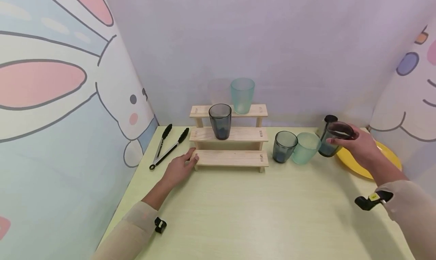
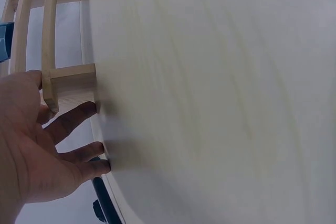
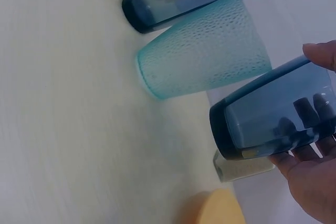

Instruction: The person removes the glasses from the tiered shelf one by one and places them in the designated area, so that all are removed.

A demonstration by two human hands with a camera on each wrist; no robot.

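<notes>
My right hand point(image 1: 362, 144) grips a smoky blue-grey tumbler point(image 3: 273, 111) near its rim, thumb on one side and fingers showing through the other. Beside it stands a frosted aqua tumbler point(image 1: 305, 149), then another smoky tumbler point(image 1: 284, 148). My left hand point(image 1: 178, 170) holds the left end of the lowest step of a three-step wooden stand point(image 1: 231, 158), thumb over the plank; its other fingers spread below in the left wrist view. On the middle step stands a smoky tumbler point(image 1: 220, 123), and on the top step a frosted aqua tumbler point(image 1: 242, 96).
Black-tipped tongs point(image 1: 167, 150) lie left of the stand. Behind the right hand are a small black-capped container point(image 1: 329, 119) and a yellow plate point(image 1: 388, 158). A lilac wall point(image 1: 299, 55) rises at the table's back, with cartoon-printed panels point(image 1: 112, 101) at the sides.
</notes>
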